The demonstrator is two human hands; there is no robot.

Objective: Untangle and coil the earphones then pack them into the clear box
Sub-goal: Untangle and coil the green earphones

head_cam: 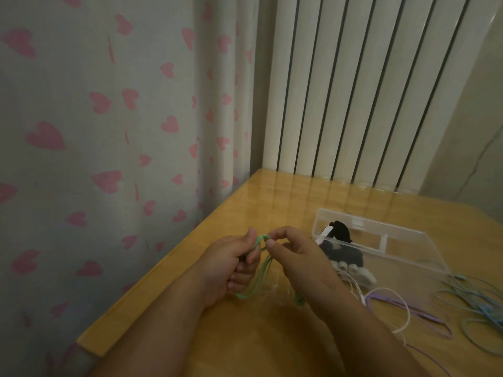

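Note:
Green earphones [260, 273] hang as a bundle of loops between my hands, above the wooden table [272, 202]. My left hand [231, 265] grips the loops in a closed fist. My right hand [296, 259] pinches the green cable at the top of the bundle with thumb and forefinger. One green earbud [299, 300] dangles below my right wrist. The clear box [402, 246] stands open to the right of my hands, with black and white earphones [340, 248] coiled inside its near end.
White [402, 306], purple [424, 314] and blue [473, 300] earphone cables lie loose on the table at the right. A heart-patterned curtain [109, 131] hangs past the table's left edge. A ribbed radiator [367, 91] stands behind the table.

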